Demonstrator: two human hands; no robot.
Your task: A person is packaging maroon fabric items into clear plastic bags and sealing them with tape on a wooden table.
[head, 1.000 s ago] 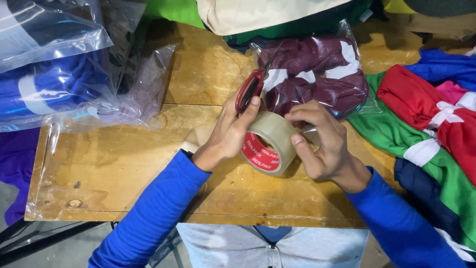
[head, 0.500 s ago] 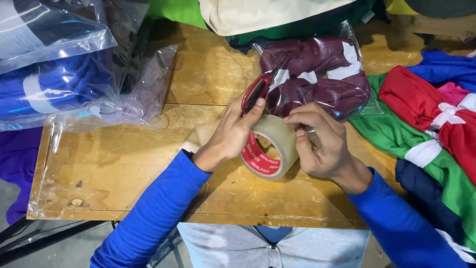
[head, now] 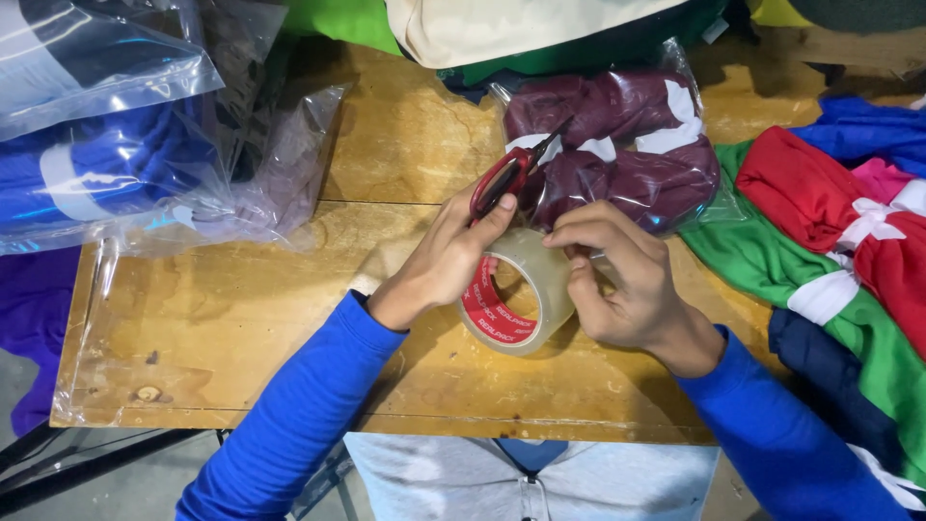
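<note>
wooden counter, bagged clothes around | left hand grips red scissors, steadies tape roll | right hand pinches roll's edge | roll now tilted lower

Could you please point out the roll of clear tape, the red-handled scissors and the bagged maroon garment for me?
roll of clear tape [head: 526, 275]: head view, on its clear outer band.
red-handled scissors [head: 494, 185]: head view, on the red handle loop.
bagged maroon garment [head: 632, 145]: head view, on the maroon cloth under the plastic.
</note>
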